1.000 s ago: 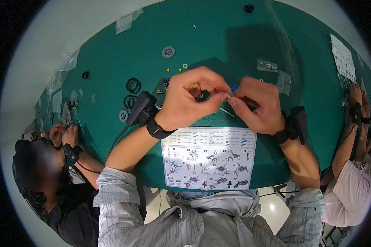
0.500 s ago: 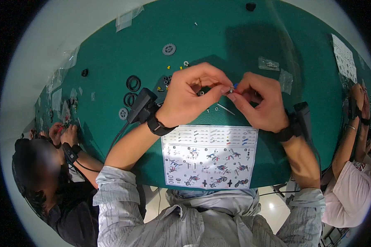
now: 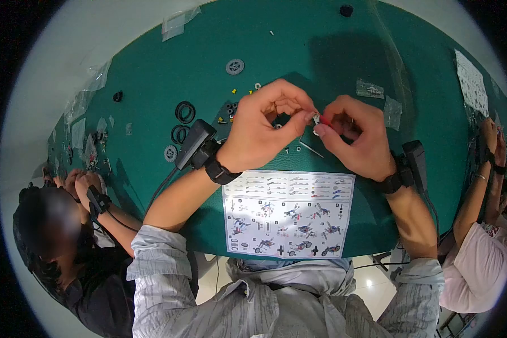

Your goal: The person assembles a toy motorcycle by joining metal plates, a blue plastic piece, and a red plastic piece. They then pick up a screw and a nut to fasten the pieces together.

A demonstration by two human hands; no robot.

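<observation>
My left hand [image 3: 265, 127] pinches a small silvery piece [image 3: 316, 119] between thumb and forefinger. Closed around the other side of this piece is my right hand [image 3: 357, 138], and a bit of red shows beside its fingertips. The fingers cover most of the part, so its full shape is hidden. Just below the hands lie a thin metal rod [image 3: 311, 149] and a small nut [image 3: 298, 149]. Under the wrists is a printed instruction sheet [image 3: 290, 214] with rows of parts and numbered assembly pictures.
Black rubber tyres [image 3: 185, 112], a grey wheel [image 3: 235, 66] and several small yellow parts [image 3: 234, 90] lie to the left and behind. Clear plastic bags [image 3: 370, 88] rest at the right. A person in dark clothing [image 3: 96, 281] works at left, another in pink [image 3: 479, 259] at right.
The small part has turned between my fingertips: blue showed there before, now red and a longer silvery end. My fingertips are slightly further apart.
</observation>
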